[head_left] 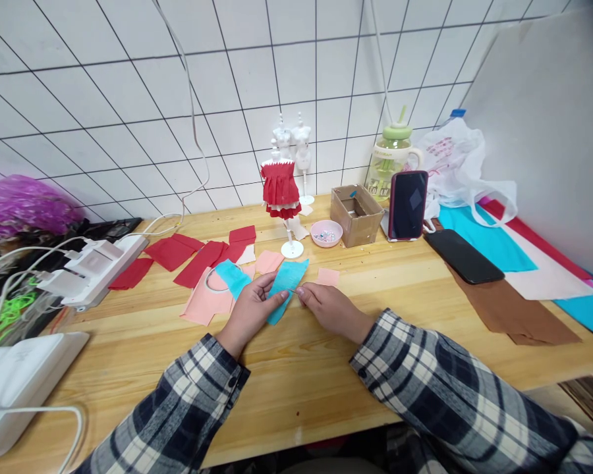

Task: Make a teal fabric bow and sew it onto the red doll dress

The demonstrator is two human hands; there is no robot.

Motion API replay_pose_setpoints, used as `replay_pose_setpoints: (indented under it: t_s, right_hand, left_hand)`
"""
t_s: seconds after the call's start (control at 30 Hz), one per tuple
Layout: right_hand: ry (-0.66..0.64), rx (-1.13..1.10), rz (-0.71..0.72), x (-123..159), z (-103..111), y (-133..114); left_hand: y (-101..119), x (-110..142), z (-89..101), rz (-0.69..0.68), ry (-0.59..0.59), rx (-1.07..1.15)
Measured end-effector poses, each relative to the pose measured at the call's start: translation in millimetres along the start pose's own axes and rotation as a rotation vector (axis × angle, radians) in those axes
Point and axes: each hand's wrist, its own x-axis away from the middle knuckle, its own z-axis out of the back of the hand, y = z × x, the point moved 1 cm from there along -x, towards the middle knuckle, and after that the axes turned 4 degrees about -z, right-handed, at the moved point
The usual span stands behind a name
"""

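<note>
My left hand (253, 308) pinches a strip of blue fabric (287, 280) over the wooden table (296, 375), thumb on top. My right hand (329, 306) is closed at the fabric's right edge, fingertips pinched on what looks like a thin needle, too small to be sure. A second blue piece (230, 275) and pink fabric pieces (205, 303) lie just left of my left hand. Behind stands a small white mannequin in a red pleated dress (281, 191).
Red fabric pieces (197, 253) lie at the back left beside a white power strip (96, 263). A pink bead dish (326, 232), cardboard box (356, 212), upright phone (408, 204), flat black phone (462, 255), green-lidded cup (390, 158) and stacked coloured sheets (518, 289) fill the right.
</note>
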Motion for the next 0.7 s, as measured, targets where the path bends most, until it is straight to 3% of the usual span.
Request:
replay_pose_setpoints:
  t_s: [0.7]
  right_hand:
    - [0.018,-0.034,0.014,-1.0,-2.4,0.8]
  left_hand:
    - [-2.6,0.0,-1.3,-0.003,-0.030,-0.009]
